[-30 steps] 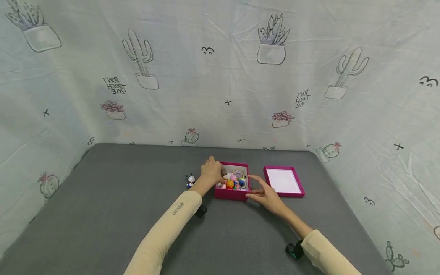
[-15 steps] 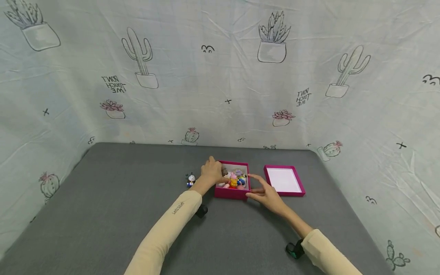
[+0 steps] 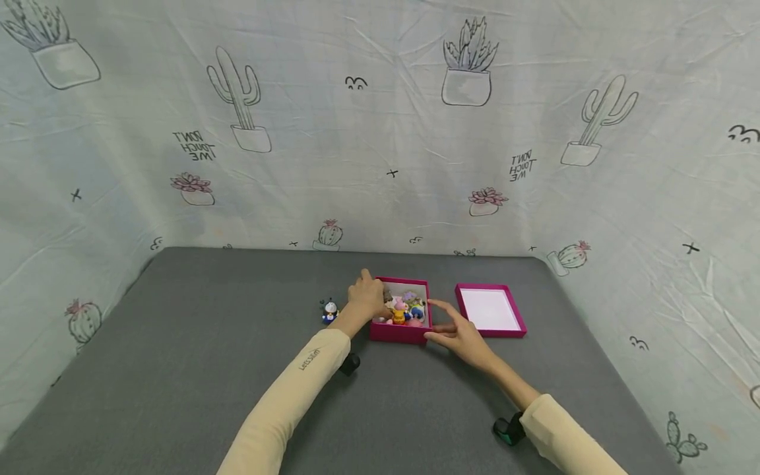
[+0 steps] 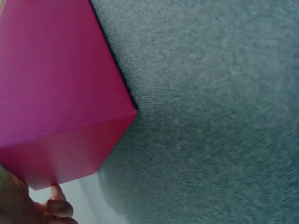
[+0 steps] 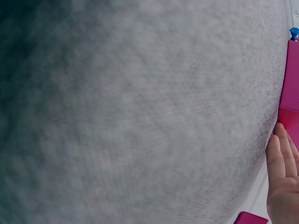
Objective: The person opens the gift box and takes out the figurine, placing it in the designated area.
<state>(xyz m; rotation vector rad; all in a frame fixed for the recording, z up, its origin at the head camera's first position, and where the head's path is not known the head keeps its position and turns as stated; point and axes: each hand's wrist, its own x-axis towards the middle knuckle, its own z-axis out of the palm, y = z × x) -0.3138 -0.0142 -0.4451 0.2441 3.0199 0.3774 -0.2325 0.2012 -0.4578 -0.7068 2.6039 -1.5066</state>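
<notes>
A: Where does the magenta box lie?

B: On the grey table covering, between the two hands, open side up; its pale interior is packed with toy figurines (one yellow below, others pink, blue and lilac).

A: And the left hand?

B: Positioned over the box's left wall, thumb extended inward at the edge of the pile; in the left wrist view a fingertip touches the outside, near the far corner. Whether it grips the wall, one cannot tell (the palm and wrist hide most of the fingers).

A: The right hand?

B: Unclenched, set against the right wall. The index finger reaches along the upper part and the thumb lies at the near corner; the right wrist view shows straight fingers resting flat on the magenta side.

A: What surrounds the box?

B: To its right, well clear of the left hand, a shallow magenta lid, white inner face upward. To its left, just beside the left wrist, a lone white-headed figurine with a blue lower body, standing upright. Both forearms wear cream sleeves (the left one lettered) and a black wrist device. Behind hangs a pale cloth printed with potted cacti.
</notes>
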